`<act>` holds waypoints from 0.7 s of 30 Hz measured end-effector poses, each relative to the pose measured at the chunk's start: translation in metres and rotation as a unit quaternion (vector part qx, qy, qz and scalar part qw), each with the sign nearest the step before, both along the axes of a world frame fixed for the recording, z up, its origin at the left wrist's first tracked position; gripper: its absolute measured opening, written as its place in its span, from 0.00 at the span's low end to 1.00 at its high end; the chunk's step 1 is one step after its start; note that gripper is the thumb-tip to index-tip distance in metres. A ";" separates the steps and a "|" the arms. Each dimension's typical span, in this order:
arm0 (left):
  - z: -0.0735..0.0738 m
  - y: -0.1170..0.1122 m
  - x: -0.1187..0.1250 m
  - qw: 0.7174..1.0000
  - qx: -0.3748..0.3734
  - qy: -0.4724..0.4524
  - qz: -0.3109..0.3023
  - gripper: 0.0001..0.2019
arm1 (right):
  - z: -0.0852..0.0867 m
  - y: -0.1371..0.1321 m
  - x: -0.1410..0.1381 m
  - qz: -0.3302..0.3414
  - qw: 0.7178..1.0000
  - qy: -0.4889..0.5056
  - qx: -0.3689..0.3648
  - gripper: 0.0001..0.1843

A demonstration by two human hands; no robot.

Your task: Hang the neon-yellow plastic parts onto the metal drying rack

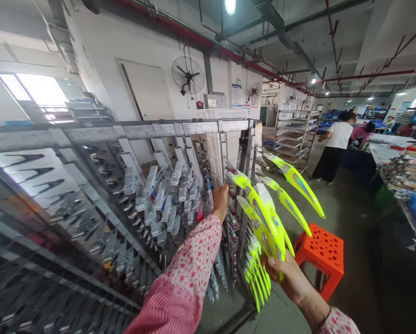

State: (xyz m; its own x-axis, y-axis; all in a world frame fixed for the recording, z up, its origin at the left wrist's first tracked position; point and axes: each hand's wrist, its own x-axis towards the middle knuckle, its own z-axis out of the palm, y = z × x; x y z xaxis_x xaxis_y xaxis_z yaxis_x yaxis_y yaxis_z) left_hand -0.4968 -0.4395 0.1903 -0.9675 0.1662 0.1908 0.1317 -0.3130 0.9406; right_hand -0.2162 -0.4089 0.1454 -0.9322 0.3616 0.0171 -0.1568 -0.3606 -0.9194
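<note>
My right hand (287,273) is closed around the lower ends of several neon-yellow, curved, slender pieces with shiny side panels (263,211). Their upper ends reach toward the metal clips on the rack. My left hand (221,202) is closed at the rack's clip column, left of the yellow pieces; its grip is hidden by the back of the hand. Two more yellow pieces (300,181) stick out from clips at the right edge of the rack. Lower down hangs a row of similar yellow pieces (256,278).
The metal rack (131,127) carries many clips (166,204) to my left. A red plastic stool (321,248) stands close to my right hand. Farther back are a wheeled shelf rack (295,134), a person in a white top (336,137) and a long worktable (392,144).
</note>
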 end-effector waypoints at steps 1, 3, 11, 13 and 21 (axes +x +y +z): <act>-0.002 0.001 -0.002 1.000 -0.001 0.005 -0.001 0.14 | 0.001 0.000 -0.001 -0.007 1.000 -0.006 -0.004 0.25; -0.004 0.003 -0.004 1.000 -0.010 0.007 -0.006 0.14 | 0.001 -0.001 -0.004 -0.021 1.000 -0.018 -0.009 0.24; -0.003 0.004 -0.004 0.998 -0.044 0.035 0.029 0.16 | 0.003 -0.011 -0.010 -0.072 0.996 -0.049 -0.007 0.26; -0.004 0.004 -0.005 0.997 -0.051 0.045 0.029 0.16 | 0.005 -0.013 -0.010 -0.086 0.995 -0.051 -0.005 0.26; -0.003 0.005 -0.003 0.998 -0.042 0.049 0.025 0.19 | 0.004 -0.014 -0.019 -0.121 0.989 -0.085 0.007 0.21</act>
